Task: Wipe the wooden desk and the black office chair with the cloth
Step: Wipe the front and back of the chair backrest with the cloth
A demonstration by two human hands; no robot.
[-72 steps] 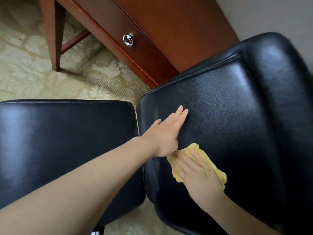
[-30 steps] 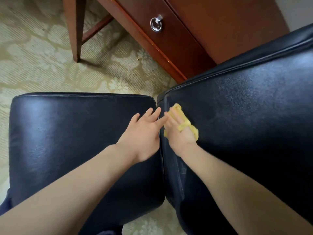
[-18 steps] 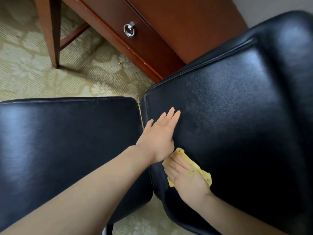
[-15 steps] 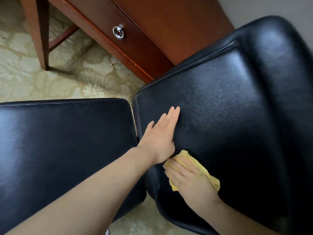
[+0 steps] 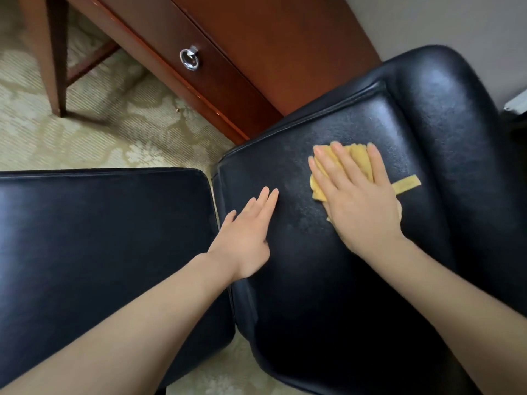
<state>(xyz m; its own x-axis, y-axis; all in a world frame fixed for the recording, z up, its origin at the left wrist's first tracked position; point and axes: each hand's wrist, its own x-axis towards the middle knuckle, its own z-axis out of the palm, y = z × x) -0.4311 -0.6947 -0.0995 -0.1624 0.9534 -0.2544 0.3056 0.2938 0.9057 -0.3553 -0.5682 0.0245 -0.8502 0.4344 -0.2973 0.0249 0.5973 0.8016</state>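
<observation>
The right hand (image 5: 359,201) lies flat, fingers straight and slightly spread, pressing the yellow cloth (image 5: 360,158) against the backrest of the black office chair (image 5: 313,280). Just left of it, the left hand (image 5: 248,235) rests flat on the same backrest, fingers straight, holding nothing. The wooden counter (image 5: 285,38) stands beyond both hands' fingertips.

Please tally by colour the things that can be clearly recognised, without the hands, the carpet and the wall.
Black: 2, the left chair pad and the right chair pad.
Yellow: 1, the cloth.
Red-brown: 1, the wooden desk.
Silver: 1, the ring pull on the drawer.
Total: 5.
</observation>
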